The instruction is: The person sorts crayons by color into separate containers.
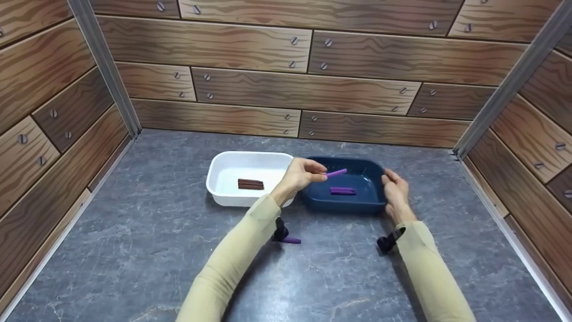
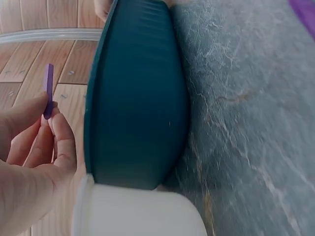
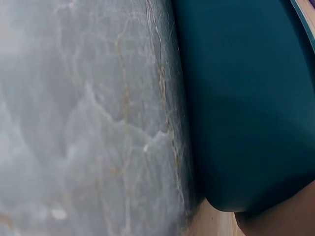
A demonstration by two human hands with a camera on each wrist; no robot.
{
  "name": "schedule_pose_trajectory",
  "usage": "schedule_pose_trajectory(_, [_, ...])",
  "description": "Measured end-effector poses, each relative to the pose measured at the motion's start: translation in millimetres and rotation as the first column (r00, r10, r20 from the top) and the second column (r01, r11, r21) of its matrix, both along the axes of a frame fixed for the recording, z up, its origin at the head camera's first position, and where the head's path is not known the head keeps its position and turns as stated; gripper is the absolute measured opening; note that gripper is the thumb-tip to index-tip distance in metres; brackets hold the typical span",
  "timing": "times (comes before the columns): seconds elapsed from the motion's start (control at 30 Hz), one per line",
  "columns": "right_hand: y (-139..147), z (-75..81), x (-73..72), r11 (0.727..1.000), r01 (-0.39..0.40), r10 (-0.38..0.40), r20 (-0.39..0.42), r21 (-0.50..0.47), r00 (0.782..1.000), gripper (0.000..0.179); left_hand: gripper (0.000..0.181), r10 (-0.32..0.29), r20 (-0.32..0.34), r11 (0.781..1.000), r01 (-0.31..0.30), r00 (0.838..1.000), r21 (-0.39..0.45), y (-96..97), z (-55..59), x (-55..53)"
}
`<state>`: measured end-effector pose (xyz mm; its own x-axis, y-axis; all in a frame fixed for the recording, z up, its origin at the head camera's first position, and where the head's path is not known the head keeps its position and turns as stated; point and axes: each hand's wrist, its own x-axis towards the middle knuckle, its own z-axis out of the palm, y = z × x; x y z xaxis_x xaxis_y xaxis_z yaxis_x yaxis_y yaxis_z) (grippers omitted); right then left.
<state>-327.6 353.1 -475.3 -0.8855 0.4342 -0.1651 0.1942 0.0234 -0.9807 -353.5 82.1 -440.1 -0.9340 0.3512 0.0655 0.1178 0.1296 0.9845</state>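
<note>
My left hand (image 1: 297,178) is above the left part of a dark blue tub (image 1: 344,207), pinching a short purple stick (image 1: 336,172) between thumb and fingers. In the left wrist view the stick (image 2: 48,91) is faceted and clear of the tub's rim. Several purple sticks (image 1: 342,191) lie side by side on the tub's floor. At the tub's right end my right hand (image 1: 396,192) grips the wall by its rim; some of its fingers are hidden. One more purple stick (image 1: 292,240) lies on the table, partly covered by the left wrist's camera.
A white tub (image 1: 232,200) stands directly left of the blue one, with several dark brown sticks (image 1: 250,184) inside. Both rest on a grey marbled table (image 1: 134,232). Wood-patterned walls (image 1: 250,85) enclose the back and sides.
</note>
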Motion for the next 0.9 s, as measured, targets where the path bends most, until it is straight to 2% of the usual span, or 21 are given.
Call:
schedule_pose_trajectory(0.17, [-0.9, -1.3, -0.6, 1.0, 0.008, -0.008, -0.013, -0.008, 1.0, 0.048, 0.02, 0.044, -0.026, 0.999, -0.045, 0.999, -0.027, 13.0, -4.1, -5.8])
schedule_pose_trajectory(0.37, [-0.6, -0.6, -1.1, 1.0, 0.012, -0.012, -0.019, -0.026, 1.0, 0.048, 0.017, 0.066, -0.03, 0.997, -0.067, 0.997, -0.024, 25.7, -7.7, -14.3])
schedule_pose_trajectory(0.63, [0.1, 0.0, 0.0, 1.0, -0.004, 0.004, -0.031, -0.003, 1.0, 0.048, 0.018, 0.094, -0.043, 0.993, -0.097, 0.995, -0.07, 42.4, -10.4, -22.3])
schedule_pose_trajectory(0.77, [0.0, 0.5, -0.3, 1.0, -0.001, 0.001, -0.028, 0.001, 1.0, 0.048, 0.017, 0.146, -0.035, 0.98, -0.149, 0.989, -0.134, 48.2, -14.4, -24.8])
schedule_pose_trajectory(0.9, [-0.1, 0.2, -0.9, 1.0, 0.004, -0.004, -0.022, -0.002, 1.0, 0.048, 0.017, 0.185, -0.041, 0.957, -0.19, 0.982, -0.219, 51.9, -17.4, -25.4])
